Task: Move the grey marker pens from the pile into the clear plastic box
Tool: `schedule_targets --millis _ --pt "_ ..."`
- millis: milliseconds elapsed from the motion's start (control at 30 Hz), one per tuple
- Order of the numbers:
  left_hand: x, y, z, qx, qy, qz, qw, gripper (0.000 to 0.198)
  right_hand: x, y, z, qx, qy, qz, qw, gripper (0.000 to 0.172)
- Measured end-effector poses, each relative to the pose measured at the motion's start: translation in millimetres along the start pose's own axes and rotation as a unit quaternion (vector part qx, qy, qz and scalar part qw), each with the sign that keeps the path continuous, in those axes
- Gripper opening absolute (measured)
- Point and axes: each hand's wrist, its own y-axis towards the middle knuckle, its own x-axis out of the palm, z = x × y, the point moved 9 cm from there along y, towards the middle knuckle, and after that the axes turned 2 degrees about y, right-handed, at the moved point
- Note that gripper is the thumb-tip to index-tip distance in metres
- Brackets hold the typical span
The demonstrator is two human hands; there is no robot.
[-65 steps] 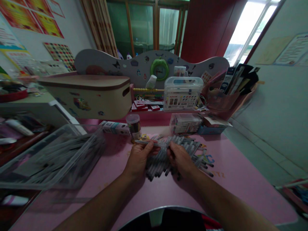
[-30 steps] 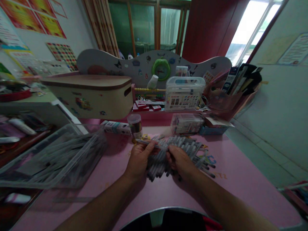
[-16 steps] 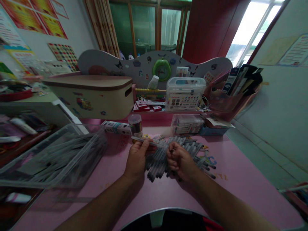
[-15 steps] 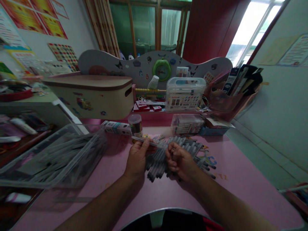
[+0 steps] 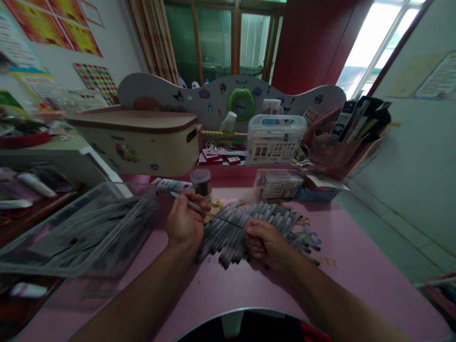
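A heap of grey pens (image 5: 256,223) lies on the pink desk (image 5: 249,285) in front of me. My left hand (image 5: 185,223) is closed on a single pen (image 5: 199,208), lifted a little to the left of the heap and pointing toward the clear plastic tray. My right hand (image 5: 265,242) rests on the heap's near edge with its fingers curled; what they grip, if anything, is hidden.
A clear plastic tray (image 5: 81,232) with several pens lies at the left. Behind the heap stand a small jar (image 5: 201,183), a cream storage box (image 5: 142,142), a clear marker case (image 5: 276,140) and a smaller clear box (image 5: 278,183). A pink holder (image 5: 342,142) stands at the right.
My left hand has drawn one pen out of the heap and moved left with it. My right hand has closed and settled lower on the heap.
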Motion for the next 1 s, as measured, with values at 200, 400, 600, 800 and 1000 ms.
schedule_targets --millis 200,400,600,800,1000 --pt "10.4 -17.5 -24.6 -0.095 0.024 -0.059 0.993 0.026 -19.0 -2.5 -22.8 -0.124 -0.024 0.134 0.983 0.037" --pt "26.3 -68.9 -77.6 -0.235 0.113 -0.183 0.948 0.034 5.4 -11.0 -18.2 -0.185 -0.185 0.061 0.963 0.028" --pt "20.0 -77.5 -86.7 -0.334 0.052 -0.118 0.934 0.037 0.2 -34.1 -45.3 -0.348 -0.264 0.136 0.889 0.016" --pt "21.0 -106.5 -104.3 -0.453 0.011 -0.106 0.885 0.018 26.2 -52.2 -57.2 -0.464 -0.429 0.146 0.761 0.02" --pt "15.5 -103.8 -117.6 -0.449 -0.057 -0.045 0.89 0.021 33.2 -41.4 -42.7 -0.452 -0.504 0.097 0.729 0.035"
